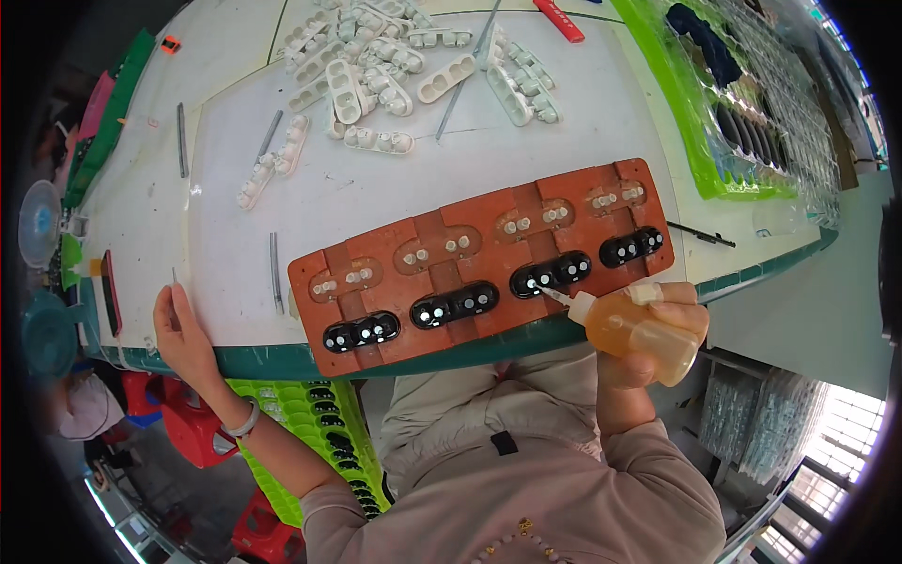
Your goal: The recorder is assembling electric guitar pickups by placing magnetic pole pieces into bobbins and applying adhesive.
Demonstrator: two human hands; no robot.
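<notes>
A soft plastic squeeze bottle [625, 324] of amber liquid lies tilted in my right hand [662, 329], whose fingers wrap round it. The bottle's thin nozzle reaches to the third black oval piece from the left [551, 274], over one of its round wells. That piece sits in a reddish-brown mould block [479, 249], along with other black pieces such as the leftmost one [362, 332]; pale paired pegs stand in the row behind. Away to the left, at the table edge, my left hand [183, 329] is closed, with a thin grey tip showing above its fingers.
White moulded pieces [376, 70] are heaped at the far middle of the white table [254, 216]. Grey rods [275, 273] lie left of the block, and a black thin tool [702, 233] right of it. A green tray [319, 442] of black pieces is below the table edge.
</notes>
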